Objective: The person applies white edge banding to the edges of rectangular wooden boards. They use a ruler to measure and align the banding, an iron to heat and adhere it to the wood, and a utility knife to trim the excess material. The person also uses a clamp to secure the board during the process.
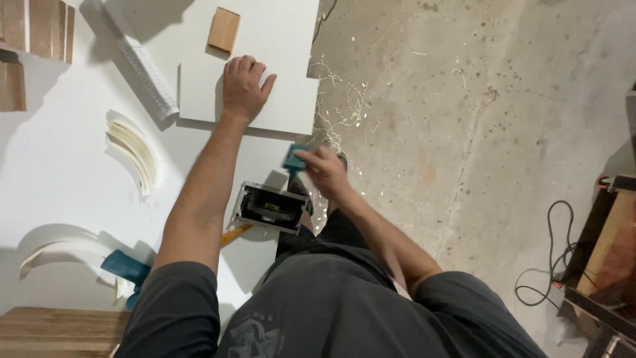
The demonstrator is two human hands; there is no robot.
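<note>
My right hand (324, 169) is closed around the teal power tool (295, 159) at centre frame, just above the open tool body (270, 207) (a yellow pencil (235, 233) lies beside it). Further up, my left hand (244, 89) presses flat and open on the white panel (278, 59), whose edge sits directly above the tool. A wood block (224, 30) lies beyond; shavings (344, 106) litter the floor (477, 132) to the right.
</note>
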